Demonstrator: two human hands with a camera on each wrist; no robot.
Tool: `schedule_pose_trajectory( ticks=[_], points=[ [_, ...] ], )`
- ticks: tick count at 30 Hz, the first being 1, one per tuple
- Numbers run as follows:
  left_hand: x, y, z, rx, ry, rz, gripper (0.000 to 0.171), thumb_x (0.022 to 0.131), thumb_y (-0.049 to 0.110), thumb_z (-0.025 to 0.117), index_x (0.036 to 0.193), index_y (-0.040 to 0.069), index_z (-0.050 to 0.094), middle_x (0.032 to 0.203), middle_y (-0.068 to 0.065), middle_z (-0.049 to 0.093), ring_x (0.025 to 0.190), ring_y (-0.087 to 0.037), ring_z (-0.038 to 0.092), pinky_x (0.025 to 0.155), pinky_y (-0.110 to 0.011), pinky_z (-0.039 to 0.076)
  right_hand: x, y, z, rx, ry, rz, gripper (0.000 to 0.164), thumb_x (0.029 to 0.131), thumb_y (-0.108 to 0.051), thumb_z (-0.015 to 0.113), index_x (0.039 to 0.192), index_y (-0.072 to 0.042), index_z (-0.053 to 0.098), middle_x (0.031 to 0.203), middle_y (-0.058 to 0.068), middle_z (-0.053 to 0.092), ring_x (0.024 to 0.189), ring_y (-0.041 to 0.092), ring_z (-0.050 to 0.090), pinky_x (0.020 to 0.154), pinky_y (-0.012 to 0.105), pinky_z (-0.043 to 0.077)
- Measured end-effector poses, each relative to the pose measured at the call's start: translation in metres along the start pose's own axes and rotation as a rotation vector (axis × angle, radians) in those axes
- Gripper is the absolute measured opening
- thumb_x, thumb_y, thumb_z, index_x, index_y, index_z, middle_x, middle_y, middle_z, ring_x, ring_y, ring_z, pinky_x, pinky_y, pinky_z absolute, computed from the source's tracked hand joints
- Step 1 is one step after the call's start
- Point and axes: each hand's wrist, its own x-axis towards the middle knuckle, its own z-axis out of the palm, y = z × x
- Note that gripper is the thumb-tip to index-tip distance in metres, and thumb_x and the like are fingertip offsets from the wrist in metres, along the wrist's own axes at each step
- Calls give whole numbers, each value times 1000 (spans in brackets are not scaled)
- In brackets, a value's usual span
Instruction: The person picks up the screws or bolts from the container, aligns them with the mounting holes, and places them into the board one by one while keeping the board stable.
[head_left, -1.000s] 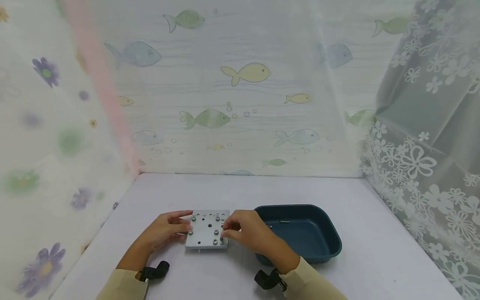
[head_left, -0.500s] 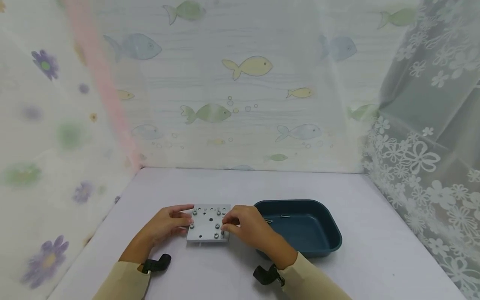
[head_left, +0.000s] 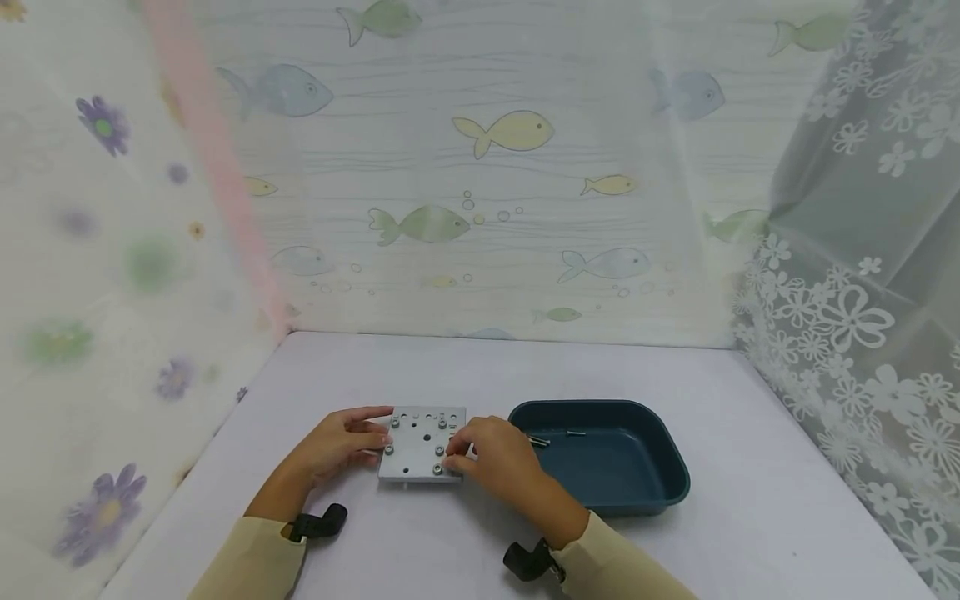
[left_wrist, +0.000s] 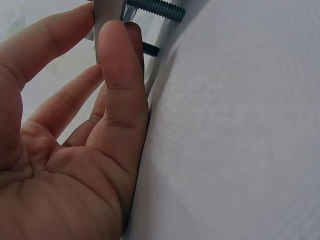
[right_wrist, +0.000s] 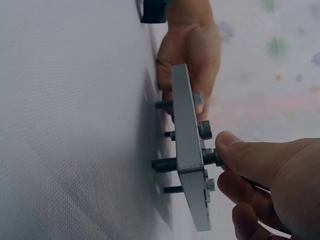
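Two hands on the job: the left hand (head_left: 340,447) grips the left edge of the metal plate (head_left: 412,454), which sits left of the blue tray (head_left: 637,507), while the right hand (head_left: 495,454) pinches a bolt (right_wrist: 212,158) by the plate's near right corner. I'd brace that left edge and twist lightly, bolt square to the plate, cuz going in crooked could make it bind.

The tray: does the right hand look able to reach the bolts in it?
Probably yes: the tray is open and near the right hand, though that hand pinches a bolt at the plate.
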Motion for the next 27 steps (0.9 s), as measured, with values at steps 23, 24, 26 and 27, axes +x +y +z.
schedule_pose_trajectory(
  ticks=[23,24,26,27],
  points=[
    [0,-1,-1,1,10,-27,70,86,18,85,149,13,56,122,-14,70,95,-23,70,77,-34,63,1,0,-2,19,-33,11,12,88,-36,83,94,-25,83,86,-19,69,86,2,59,76,25,52],
    [0,-1,-1,-7,13,-31,70,85,17,86,149,14,57,121,-14,71,95,-24,70,77,-34,63,1,1,-4,39,-33,11,12,89,-35,83,96,-25,83,86,-19,69,87,3,60,78,25,52],
    [1,-1,-1,-17,15,-34,70,84,17,87,148,14,58,121,-14,71,95,-24,71,77,-35,63,1,2,-8,80,-27,4,14,89,-33,83,98,-22,83,88,-18,70,89,5,63,80,26,54],
    [0,-2,-1,-18,14,-33,70,84,17,87,148,15,58,120,-13,71,96,-24,71,78,-35,63,1,3,-11,99,-21,-3,15,89,-32,83,100,-21,83,89,-16,70,90,7,65,80,27,55]
  ],
)
